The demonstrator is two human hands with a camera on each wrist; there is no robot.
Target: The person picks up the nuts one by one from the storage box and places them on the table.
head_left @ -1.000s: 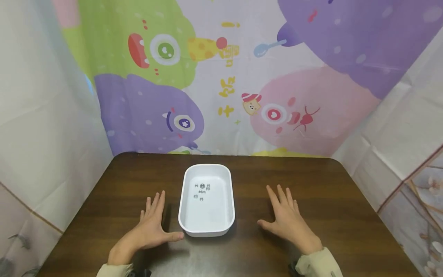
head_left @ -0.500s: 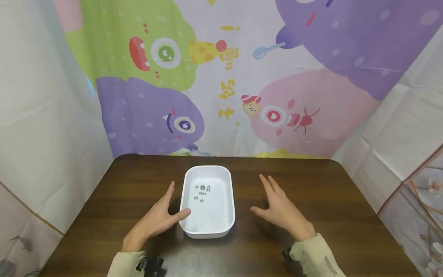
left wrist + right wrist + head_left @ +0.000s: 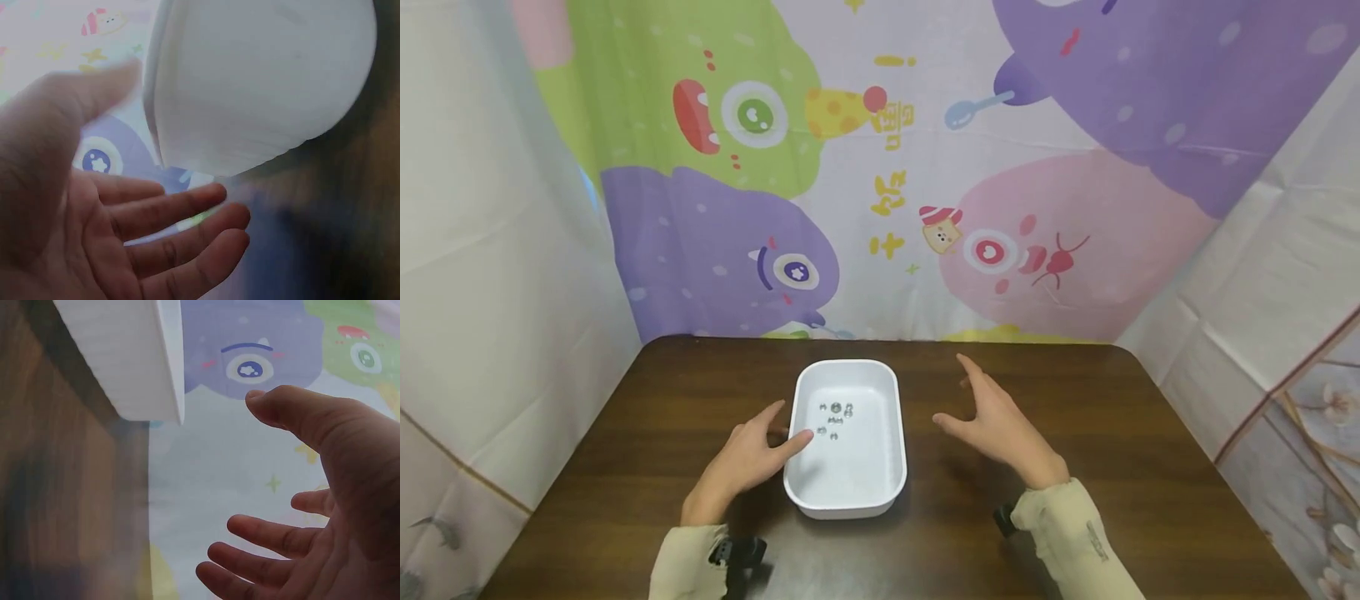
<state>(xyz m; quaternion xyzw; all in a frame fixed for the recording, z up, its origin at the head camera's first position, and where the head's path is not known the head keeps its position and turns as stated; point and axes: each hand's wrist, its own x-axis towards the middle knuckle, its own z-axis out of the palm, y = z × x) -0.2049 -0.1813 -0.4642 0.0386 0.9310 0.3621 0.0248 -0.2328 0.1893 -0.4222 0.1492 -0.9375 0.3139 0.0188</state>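
Observation:
A white rectangular tray (image 3: 850, 475) stands on the table, with several small clear, shiny pieces (image 3: 836, 408) lying in its upper left part. Beside its left wall is my left hand (image 3: 741, 458), fingers relaxed and thumb over the rim. In the left wrist view the hand (image 3: 125, 212) is spread near the tray's side (image 3: 250, 94), with a gap visible between them. My right hand (image 3: 1007, 429) hovers to the right of the tray, apart from it, thumb and fingers spread. The right wrist view shows that hand (image 3: 312, 506) holding nothing, near the tray's wall (image 3: 131, 356).
The brown wooden table (image 3: 1075, 400) reaches back to a hanging cloth (image 3: 880, 292) printed with cartoon figures. White sheets (image 3: 512, 250) hang at the left and right sides. Dark straps with small devices (image 3: 737, 552) are on both wrists.
Both hands have moved inward and slightly away from the body, the left thumb now over the tray's rim. The tray and the pieces in it look unmoved on the table.

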